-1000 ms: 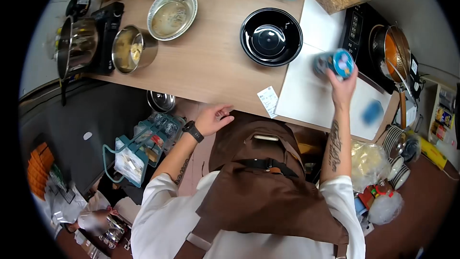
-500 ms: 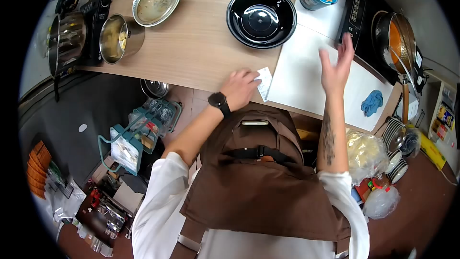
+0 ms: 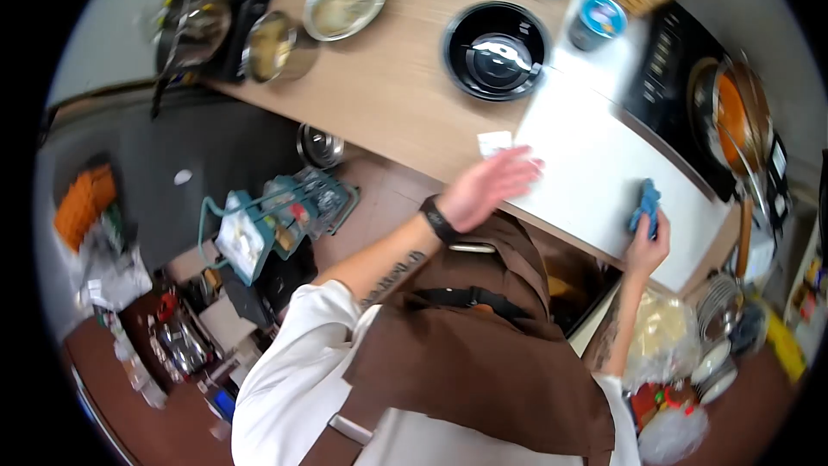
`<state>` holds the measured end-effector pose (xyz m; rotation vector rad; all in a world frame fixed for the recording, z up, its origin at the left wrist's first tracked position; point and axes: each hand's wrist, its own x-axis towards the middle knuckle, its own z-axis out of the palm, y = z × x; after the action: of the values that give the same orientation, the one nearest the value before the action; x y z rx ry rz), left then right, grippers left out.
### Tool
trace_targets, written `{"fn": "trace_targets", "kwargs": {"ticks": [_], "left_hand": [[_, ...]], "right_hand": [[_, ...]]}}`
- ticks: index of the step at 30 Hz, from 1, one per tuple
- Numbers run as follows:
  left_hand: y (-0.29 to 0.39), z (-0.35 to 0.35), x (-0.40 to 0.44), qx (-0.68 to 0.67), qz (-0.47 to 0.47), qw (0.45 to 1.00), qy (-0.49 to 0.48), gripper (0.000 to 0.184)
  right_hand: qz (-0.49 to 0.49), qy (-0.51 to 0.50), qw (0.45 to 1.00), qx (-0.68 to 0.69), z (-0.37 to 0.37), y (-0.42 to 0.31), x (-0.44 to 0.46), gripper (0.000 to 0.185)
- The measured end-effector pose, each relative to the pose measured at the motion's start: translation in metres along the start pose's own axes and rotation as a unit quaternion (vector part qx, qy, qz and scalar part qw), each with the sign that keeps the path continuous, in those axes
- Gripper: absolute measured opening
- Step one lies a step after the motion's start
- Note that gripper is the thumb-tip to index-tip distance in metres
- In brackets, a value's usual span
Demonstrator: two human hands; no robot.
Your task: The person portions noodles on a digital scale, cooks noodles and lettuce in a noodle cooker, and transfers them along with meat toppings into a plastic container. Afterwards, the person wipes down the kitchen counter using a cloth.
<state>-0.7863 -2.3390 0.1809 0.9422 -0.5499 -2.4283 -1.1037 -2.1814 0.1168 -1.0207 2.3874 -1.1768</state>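
Observation:
My right hand (image 3: 647, 250) grips a crumpled blue cloth (image 3: 645, 203) on the white board (image 3: 586, 155) at the right of the counter. Fingers stretched out and palm turned up, my left hand (image 3: 492, 188) is held over the counter's front edge, holding nothing. Just beyond its fingertips lies a small white paper slip (image 3: 494, 143), slightly blurred. Farther back stands a glossy black bowl (image 3: 496, 52), with nothing visible in it.
At the right, a black induction cooker (image 3: 668, 73) carries a pan of orange liquid (image 3: 731, 116). A blue-lidded tin (image 3: 599, 22) stands behind the board. To the left are a patterned bowl (image 3: 347, 2) and a steel pot (image 3: 280, 47).
My left hand has left the paper slip and turned palm up. My right hand has come down from the raised position and taken hold of the blue cloth. The view has shifted.

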Motion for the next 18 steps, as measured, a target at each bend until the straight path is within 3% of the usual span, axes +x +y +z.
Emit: {"fn": "trace_targets", "kwargs": {"ticks": [2, 5, 9, 11, 13, 16, 17, 18], "left_hand": [[-0.01, 0.016, -0.01, 0.015, 0.003, 1.0, -0.019, 0.059], [-0.002, 0.028, -0.044, -0.069, 0.064, 0.996, 0.008, 0.052], [0.032, -0.031, -0.09, -0.13, 0.156, 0.978, 0.048, 0.044], [0.054, -0.065, -0.114, -0.133, 0.202, 0.967, 0.079, 0.055], [0.072, -0.103, -0.143, -0.098, 0.204, 0.969, 0.104, 0.065], [0.096, -0.178, -0.199, -0.06, 0.172, 0.977, 0.108, 0.072], [0.101, -0.204, -0.217, -0.054, 0.152, 0.98, 0.115, 0.072], [0.102, -0.23, -0.231, -0.037, 0.142, 0.98, 0.137, 0.071]], "right_hand": [[-0.105, -0.104, 0.985, 0.091, 0.041, -0.082, -0.033, 0.032], [-0.227, -0.187, 0.947, 0.127, 0.103, -0.176, -0.061, 0.03], [-0.26, -0.317, 0.886, 0.219, 0.177, -0.233, -0.072, 0.026], [-0.294, -0.324, 0.868, 0.234, 0.22, -0.265, -0.088, 0.024], [-0.254, -0.349, 0.869, 0.241, 0.257, -0.284, -0.11, 0.028], [-0.341, -0.223, 0.91, 0.077, 0.302, -0.271, -0.122, 0.034], [-0.341, -0.268, 0.9, -0.037, 0.304, -0.263, -0.132, 0.049], [-0.331, -0.278, 0.897, -0.092, 0.309, -0.252, -0.14, 0.052]]}}
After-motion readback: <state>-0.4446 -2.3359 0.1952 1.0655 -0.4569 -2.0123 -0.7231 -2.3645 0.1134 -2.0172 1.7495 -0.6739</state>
